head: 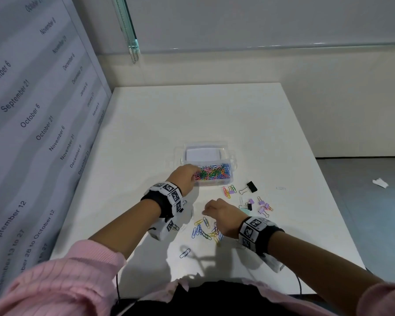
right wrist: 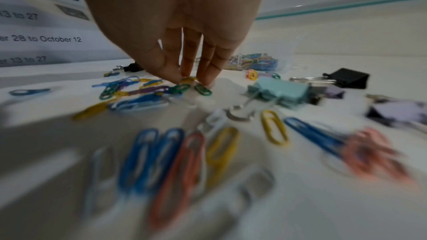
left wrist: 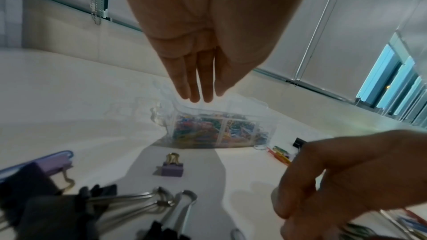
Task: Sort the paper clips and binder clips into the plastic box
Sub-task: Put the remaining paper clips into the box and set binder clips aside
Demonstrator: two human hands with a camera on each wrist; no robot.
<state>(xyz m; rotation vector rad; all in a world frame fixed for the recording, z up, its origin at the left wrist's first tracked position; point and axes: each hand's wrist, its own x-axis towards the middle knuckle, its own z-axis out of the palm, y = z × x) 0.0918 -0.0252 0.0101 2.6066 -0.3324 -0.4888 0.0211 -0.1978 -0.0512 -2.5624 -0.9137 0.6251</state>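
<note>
A person seen from above, wearing a pink ribbed knit top with the sleeves (head: pixel 55 277) pushed up past the elbows over a black garment (head: pixel 214 295) at the chest. Behind the fingers, each wrist carries a black band (head: pixel 153 201) wrapped by a white block (head: pixel 169 192) printed with black-and-white square code markers; the right wrist has the same band and block (head: pixel 253 229). A thin black cable (head: pixel 117 286) hangs by the left sleeve, another cable (head: pixel 299 283) by the right.

Paper clips (right wrist: pixel 175 167) nearest the right wrist camera smear into coloured blurs. Black binder clips (left wrist: pixel 69 213) below the left hand (left wrist: pixel 203 43) are blurred and cut off by the frame edge.
</note>
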